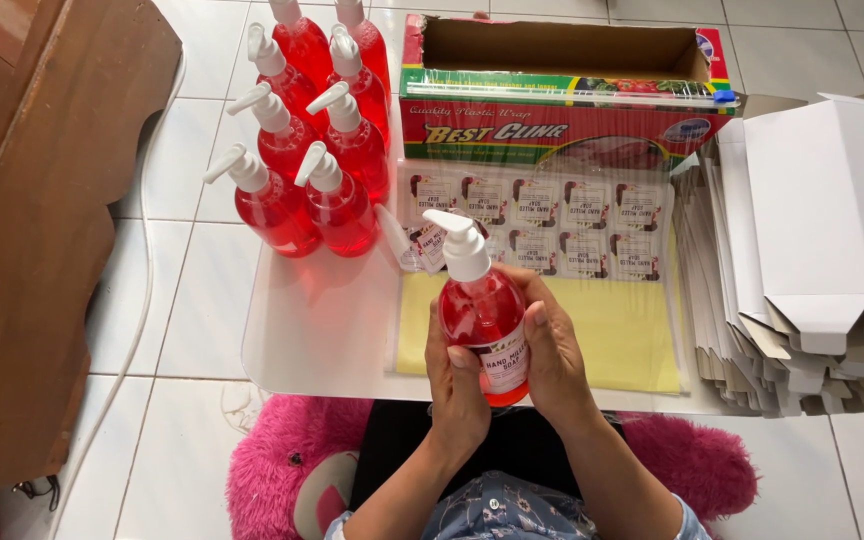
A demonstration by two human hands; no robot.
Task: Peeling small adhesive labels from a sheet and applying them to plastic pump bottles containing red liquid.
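I hold a clear pump bottle (pixel 479 305) of red liquid upright between both hands, above the near edge of a white board (pixel 312 330). My left hand (pixel 455 385) wraps its left side, thumb on the front. My right hand (pixel 555 350) grips the right side, thumb pressing a white label low on the bottle. Beyond it lies a sheet of small printed labels (pixel 552 225) over a yellow backing sheet (pixel 632 330).
Several matching red pump bottles (pixel 312 130) stand in two rows at the back left. A long red-and-green box of plastic wrap (pixel 562 95) sits behind the labels. Flat white cartons (pixel 802 250) are stacked at right. Dark wooden furniture (pixel 42 230) is at left, a pink plush cushion (pixel 292 460) below.
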